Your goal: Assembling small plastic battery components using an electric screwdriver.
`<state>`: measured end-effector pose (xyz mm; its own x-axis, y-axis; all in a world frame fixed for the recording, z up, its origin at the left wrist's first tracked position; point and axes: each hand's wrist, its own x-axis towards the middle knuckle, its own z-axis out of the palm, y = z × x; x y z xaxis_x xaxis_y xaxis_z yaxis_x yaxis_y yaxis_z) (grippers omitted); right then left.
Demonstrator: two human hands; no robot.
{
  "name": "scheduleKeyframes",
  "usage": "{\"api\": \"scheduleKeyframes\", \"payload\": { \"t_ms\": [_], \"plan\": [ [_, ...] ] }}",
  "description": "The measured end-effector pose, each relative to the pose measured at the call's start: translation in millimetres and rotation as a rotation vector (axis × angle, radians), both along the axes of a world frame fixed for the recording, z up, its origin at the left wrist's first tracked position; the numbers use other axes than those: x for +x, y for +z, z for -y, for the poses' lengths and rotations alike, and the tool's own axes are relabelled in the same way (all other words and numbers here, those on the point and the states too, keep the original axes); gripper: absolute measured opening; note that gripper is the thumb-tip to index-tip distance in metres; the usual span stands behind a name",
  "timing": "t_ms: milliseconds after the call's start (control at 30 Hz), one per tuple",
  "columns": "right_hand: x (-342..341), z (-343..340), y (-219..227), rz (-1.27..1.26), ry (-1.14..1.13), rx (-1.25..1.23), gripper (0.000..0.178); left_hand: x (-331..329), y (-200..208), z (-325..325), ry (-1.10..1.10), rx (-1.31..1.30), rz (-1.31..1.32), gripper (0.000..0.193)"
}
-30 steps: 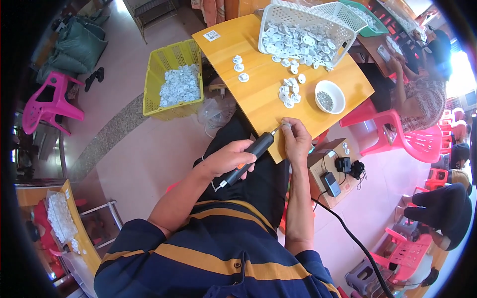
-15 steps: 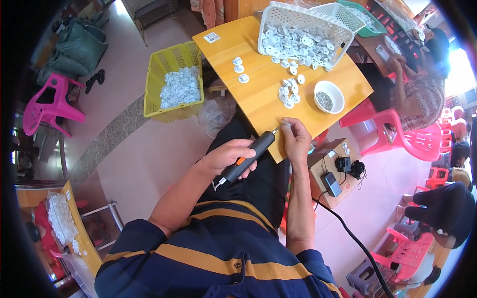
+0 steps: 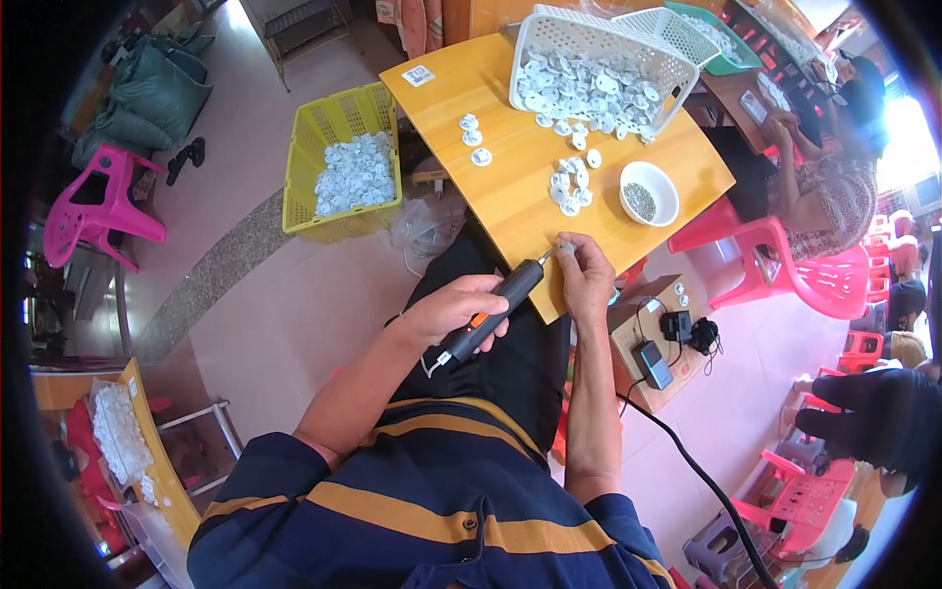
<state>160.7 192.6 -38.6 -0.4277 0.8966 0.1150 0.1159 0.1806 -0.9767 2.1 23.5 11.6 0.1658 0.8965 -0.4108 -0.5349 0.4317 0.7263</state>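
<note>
My left hand (image 3: pixel 453 308) is wrapped round a black electric screwdriver (image 3: pixel 516 286) with an orange switch. Its thin bit points up and right at my right hand (image 3: pixel 588 282). There a small whitish piece (image 3: pixel 564 246) is pinched between thumb and fingertips, over the near edge of the wooden table (image 3: pixel 491 210). My fingers cover most of it, and whether the bit touches it I cannot make out. Beyond lie several round white plastic parts (image 3: pixel 569 184). Right of them stands a white bowl (image 3: pixel 669 178) of tiny metal pieces that look like screws.
A white basket (image 3: pixel 535 29) tips its heap of white parts onto the table. Left of the table, a yellow crate (image 3: pixel 301 157) holds more. At right, a small box (image 3: pixel 670 334) carries black adapters and cables. A person (image 3: pixel 829 182) sits beyond, near a pink chair (image 3: pixel 824 280).
Both hands stay almost where they were. The tail of the screwdriver and its cord have shifted very slightly.
</note>
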Motion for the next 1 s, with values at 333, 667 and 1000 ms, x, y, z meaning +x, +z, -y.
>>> {"api": "scheduleKeyframes", "payload": {
  "t_ms": [333,667,1000],
  "plan": [
    [0.0,0.3,1.2,0.005,0.000,0.002,0.016,-2.8,0.2,-3.2,-0.021,-0.020,-0.064,0.024],
    [0.1,-0.2,1.8,-0.008,0.002,-0.014,0.016,-6.0,-1.5,-5.0,-0.028,-0.010,-0.026,0.025],
    [0.1,-0.8,2.1,0.005,-0.001,-0.020,0.015,-5.4,0.9,-6.1,-0.031,0.007,-0.011,0.021]
  ]
}}
